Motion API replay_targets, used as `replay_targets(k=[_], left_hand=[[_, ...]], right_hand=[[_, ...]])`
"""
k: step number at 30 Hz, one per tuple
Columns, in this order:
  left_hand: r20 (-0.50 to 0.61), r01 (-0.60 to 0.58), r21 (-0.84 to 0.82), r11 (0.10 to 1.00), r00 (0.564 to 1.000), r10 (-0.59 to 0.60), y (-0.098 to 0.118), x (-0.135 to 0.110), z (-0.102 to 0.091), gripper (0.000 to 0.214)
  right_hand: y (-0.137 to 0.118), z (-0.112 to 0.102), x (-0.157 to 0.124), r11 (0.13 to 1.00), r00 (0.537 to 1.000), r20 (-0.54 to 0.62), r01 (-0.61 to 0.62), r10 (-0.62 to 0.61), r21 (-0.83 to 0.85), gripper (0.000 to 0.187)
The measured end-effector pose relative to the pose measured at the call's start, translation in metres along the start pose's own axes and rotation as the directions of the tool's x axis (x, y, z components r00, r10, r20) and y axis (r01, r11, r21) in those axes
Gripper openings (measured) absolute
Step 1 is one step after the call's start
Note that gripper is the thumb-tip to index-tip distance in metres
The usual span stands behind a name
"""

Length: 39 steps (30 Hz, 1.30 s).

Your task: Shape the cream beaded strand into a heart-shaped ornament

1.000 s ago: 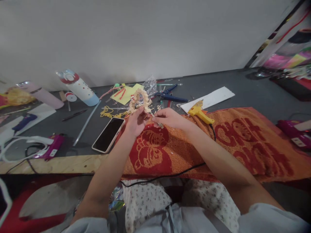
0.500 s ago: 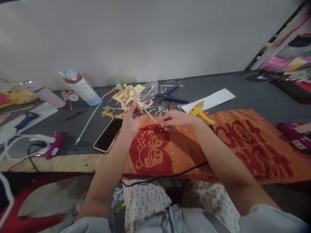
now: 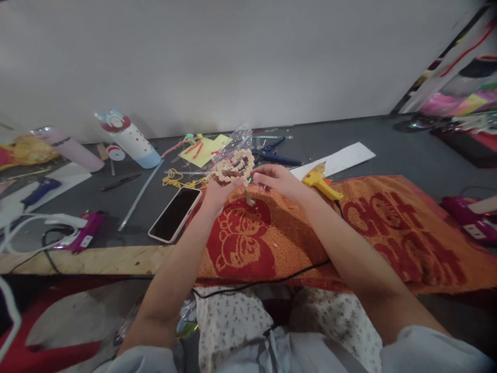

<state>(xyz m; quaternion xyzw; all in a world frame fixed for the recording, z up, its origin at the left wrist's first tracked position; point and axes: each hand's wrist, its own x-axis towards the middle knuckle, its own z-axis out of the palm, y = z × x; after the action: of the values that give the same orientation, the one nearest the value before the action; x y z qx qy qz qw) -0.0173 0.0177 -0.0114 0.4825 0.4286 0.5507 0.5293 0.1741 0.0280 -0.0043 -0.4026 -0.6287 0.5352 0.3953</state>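
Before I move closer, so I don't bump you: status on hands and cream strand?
Left hand holding looped cream strand. Right hand close beside it, contact unclear. Phone beside left hand.

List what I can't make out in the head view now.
All head view:
- Right hand: blur hides whether its fingertips touch the strand.
- Left hand: some fingers hidden behind the hand itself.
- Black cord: part hidden by the right forearm.
- Power strip at right: cut off by the picture's edge.

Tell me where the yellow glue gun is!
In the head view, the glue gun lies right of the right hand, by the white board and the orange towel.
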Motion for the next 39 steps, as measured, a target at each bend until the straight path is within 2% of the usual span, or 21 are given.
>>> replay_targets(k=[3, 6, 20, 23, 27, 30, 35, 37, 39], left_hand=[[0.088, 0.028, 0.033, 0.999, 0.996, -0.031, 0.0, -0.002, 0.0, 0.044], [0.125, 0.025, 0.048, 0.999, 0.992, -0.031, 0.001, -0.004, 0.001, 0.044], [0.071, -0.005, 0.007, 1.0, 0.997, 0.005, 0.001, -0.003, 0.003, 0.06], [0.063, -0.068, 0.069, 0.995, 0.996, 0.064, -0.002, 0.0, 0.001, 0.058], [0.039, -0.16, 0.235, 0.959, 0.987, 0.155, -0.005, 0.001, 0.0, 0.047], [0.028, -0.29, 0.413, 0.863, 0.951, 0.306, -0.003, -0.005, 0.002, 0.034], [0.044, -0.466, 0.623, 0.628, 0.823, 0.567, 0.001, -0.015, 0.006, 0.021], [0.064, -0.504, 0.642, 0.578, 0.786, 0.615, 0.002, -0.017, 0.007, 0.021], [0.088, -0.521, 0.641, 0.564, 0.779, 0.62, 0.004, -0.018, 0.008, 0.019]], right_hand=[[0.001, 0.005, -0.001, 1.0, 0.999, 0.015, 0.029, -0.029, 0.0, 0.026], [0.002, 0.006, -0.001, 1.0, 0.999, 0.037, 0.017, -0.017, 0.011, 0.027], [0.001, 0.013, -0.001, 0.98, 0.999, -0.033, -0.03, 0.038, 0.197, 0.029], [-0.002, 0.015, -0.003, 0.958, 0.997, -0.058, -0.037, 0.056, 0.286, 0.032], [-0.004, 0.018, -0.005, 0.92, 0.99, -0.106, -0.041, 0.089, 0.391, 0.036], [-0.006, 0.02, -0.006, 0.9, 0.989, -0.112, -0.042, 0.099, 0.433, 0.038], [-0.009, 0.023, -0.007, 0.897, 0.985, -0.151, -0.008, 0.083, 0.442, 0.039], [-0.01, 0.026, -0.007, 0.897, 0.985, -0.152, -0.004, 0.079, 0.443, 0.041], [-0.011, 0.029, -0.008, 0.901, 0.988, -0.137, -0.011, 0.078, 0.433, 0.043]])
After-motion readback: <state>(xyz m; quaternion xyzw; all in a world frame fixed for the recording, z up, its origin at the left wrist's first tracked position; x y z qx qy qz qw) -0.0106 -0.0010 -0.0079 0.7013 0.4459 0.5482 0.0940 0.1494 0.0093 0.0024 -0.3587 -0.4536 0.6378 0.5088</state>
